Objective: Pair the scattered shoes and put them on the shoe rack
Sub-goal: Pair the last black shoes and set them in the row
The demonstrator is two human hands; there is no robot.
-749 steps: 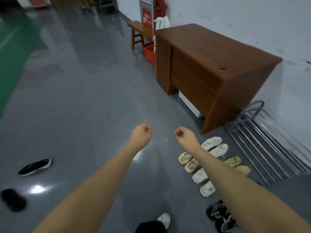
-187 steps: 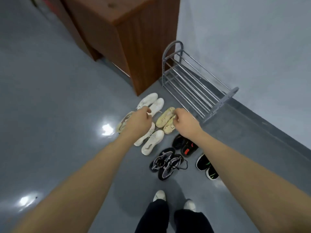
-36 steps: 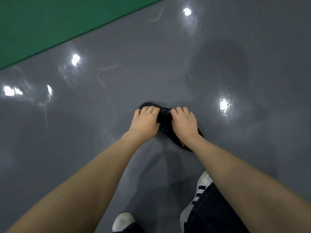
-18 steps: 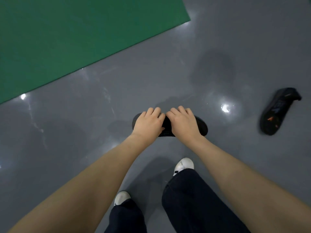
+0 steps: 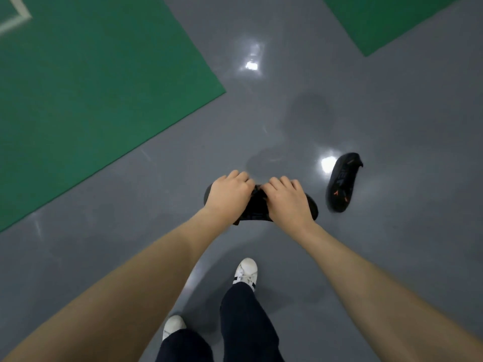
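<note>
Above the grey floor (image 5: 392, 257), roughly mid-frame, a black shoe (image 5: 257, 209) is held sideways in both hands. The left hand (image 5: 228, 195) grips its left end with fingers curled over the top; the right hand (image 5: 287, 202) grips the right end the same way, knuckles nearly meeting. A second black shoe with orange marks (image 5: 342, 185) lies on the floor just to the right, apart from the hands. Green mats (image 5: 91, 87) cover the floor's upper left and upper right corners. The person's white sneakers (image 5: 245, 271) stand below.
</note>
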